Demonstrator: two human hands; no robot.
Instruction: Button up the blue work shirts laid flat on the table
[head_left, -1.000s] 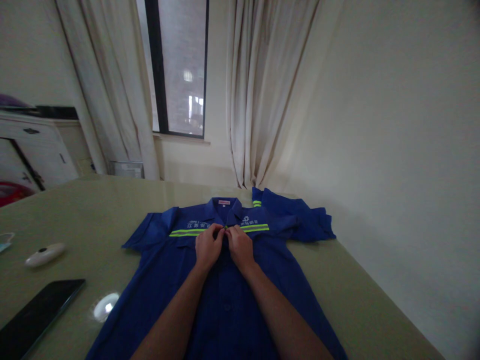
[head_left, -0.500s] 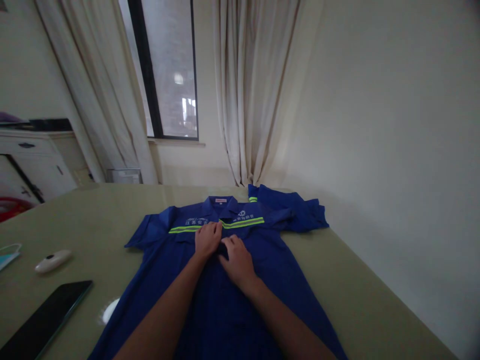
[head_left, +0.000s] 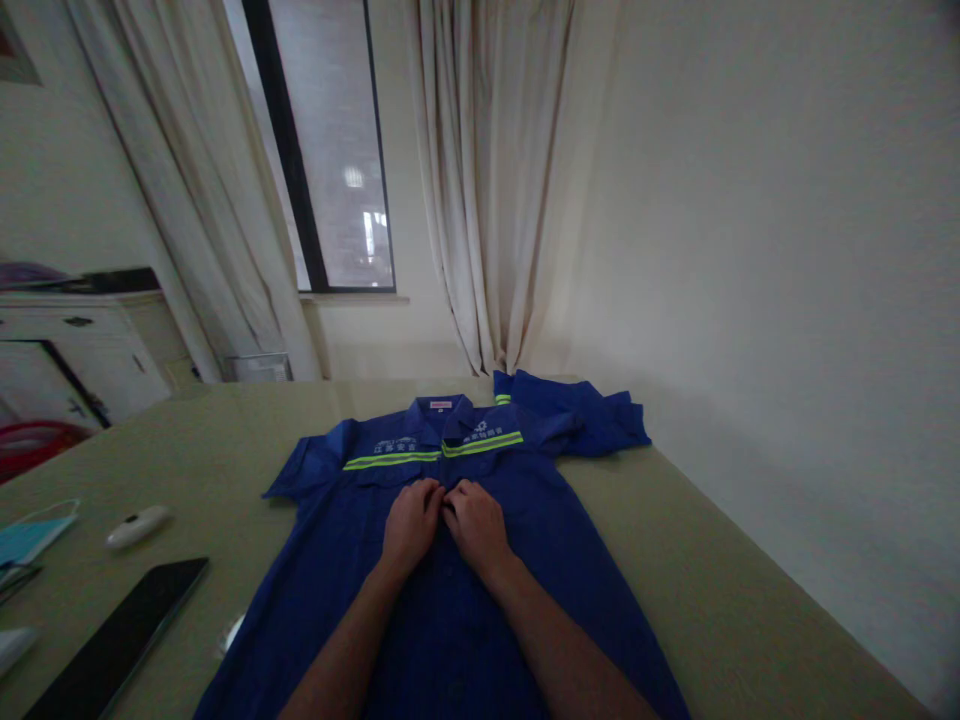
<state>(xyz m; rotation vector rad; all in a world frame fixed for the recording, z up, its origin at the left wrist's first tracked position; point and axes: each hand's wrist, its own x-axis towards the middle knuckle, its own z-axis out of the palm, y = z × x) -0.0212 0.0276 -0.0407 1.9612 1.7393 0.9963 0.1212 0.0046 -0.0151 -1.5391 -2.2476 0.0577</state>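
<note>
From my head camera, I see the blue shirt (head_left: 525, 540) spread face up on the table (head_left: 720, 590), running from the centre of the frame to its bottom edge, with its collar (head_left: 442, 408) pointing away from me. My left hand (head_left: 409, 525) and my right hand (head_left: 478, 525) meet just below the centre, at the shirt's front opening and below the yellow-green stripe (head_left: 390, 460). I have the fingers of both hands curled in narrow on the cloth there, fingertips close together; what exactly sits between them is too small and dark for me to tell.

Right of the collar, another blue garment (head_left: 600, 415) lies bunched by the shirt's sleeve. In the lower left of the frame I see a black phone-like slab (head_left: 124, 640), with a small white oval object (head_left: 139, 527) just above it and a light-blue mask (head_left: 34, 540) near the left edge. Pale curtains (head_left: 487, 180) hang in the upper middle, right of the window (head_left: 330, 140), and a white cabinet (head_left: 97, 345) stands at the left.
</note>
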